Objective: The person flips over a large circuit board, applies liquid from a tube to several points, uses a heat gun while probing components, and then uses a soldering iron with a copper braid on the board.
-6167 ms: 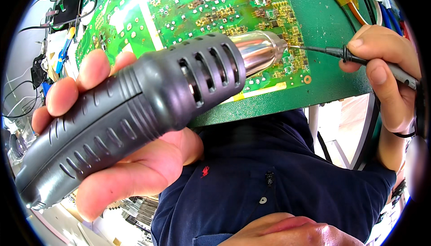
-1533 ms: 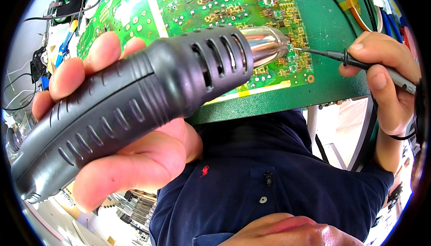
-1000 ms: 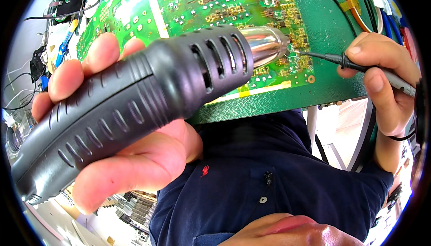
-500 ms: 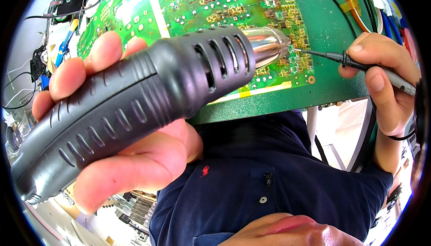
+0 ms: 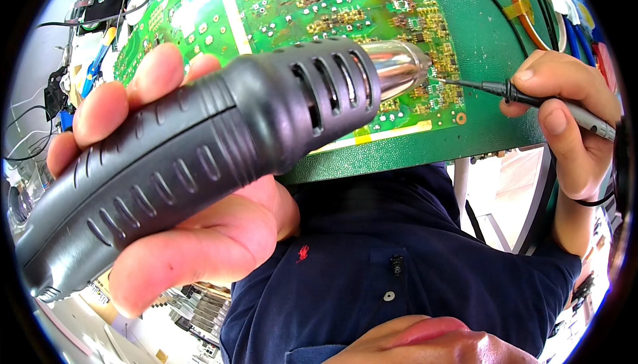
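Note:
My left hand (image 5: 193,251) is wrapped round a black hot air gun (image 5: 252,115), its thumb below the body and its fingers over the far side. The gun's metal nozzle (image 5: 397,70) points right, over the right part of a green circuit board (image 5: 279,25), hiding some of it. Between the thumb and fingers of my right hand (image 5: 571,98) is a slim black and grey probe (image 5: 525,97). Its thin tip reaches left to the small parts beside the nozzle's mouth; whether it touches them I cannot tell.
The board lies on a green mat (image 5: 492,25) with a curved near edge. A roll of tape (image 5: 520,8) stands at the far right by dark cables and blue-handled tools. At the far left are a blue and yellow tool (image 5: 100,65) and more cables.
The hot air gun has shifted very slightly to the right. The probe's tip stays at nearly the same spot, with its shaft slightly lower.

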Motion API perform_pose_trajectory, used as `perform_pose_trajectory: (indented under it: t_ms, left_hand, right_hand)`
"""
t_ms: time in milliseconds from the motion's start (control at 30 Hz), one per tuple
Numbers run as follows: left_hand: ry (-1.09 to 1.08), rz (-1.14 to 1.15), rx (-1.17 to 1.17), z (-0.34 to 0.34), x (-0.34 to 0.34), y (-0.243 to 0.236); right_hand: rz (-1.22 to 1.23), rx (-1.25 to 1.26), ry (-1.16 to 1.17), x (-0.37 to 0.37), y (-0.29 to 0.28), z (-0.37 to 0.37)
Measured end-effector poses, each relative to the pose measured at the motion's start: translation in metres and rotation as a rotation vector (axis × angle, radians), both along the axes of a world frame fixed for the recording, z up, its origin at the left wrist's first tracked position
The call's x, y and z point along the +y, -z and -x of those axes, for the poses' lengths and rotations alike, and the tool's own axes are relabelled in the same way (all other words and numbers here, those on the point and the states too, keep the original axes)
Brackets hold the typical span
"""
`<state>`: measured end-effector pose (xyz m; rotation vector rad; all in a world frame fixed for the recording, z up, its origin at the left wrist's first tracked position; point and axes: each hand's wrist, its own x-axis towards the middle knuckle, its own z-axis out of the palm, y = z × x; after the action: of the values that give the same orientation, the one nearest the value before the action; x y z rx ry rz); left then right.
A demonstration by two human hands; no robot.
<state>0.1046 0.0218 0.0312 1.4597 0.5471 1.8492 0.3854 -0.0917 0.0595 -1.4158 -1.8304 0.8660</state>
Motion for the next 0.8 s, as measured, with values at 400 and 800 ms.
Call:
perform_pose_trajectory:
  t_ms: [400, 800]
  left_hand:
    - [0.045, -0.010, -0.017, 0.003, 0.001, 0.001]
    - [-0.014, -0.010, 0.018, 0.001, 0.000, -0.001]
  right_hand:
    - [-0.034, -0.024, -0.026, 0.003, -0.001, 0.000]
    - [0.036, 0.088, 0.146, 0.001, -0.001, 0.016]
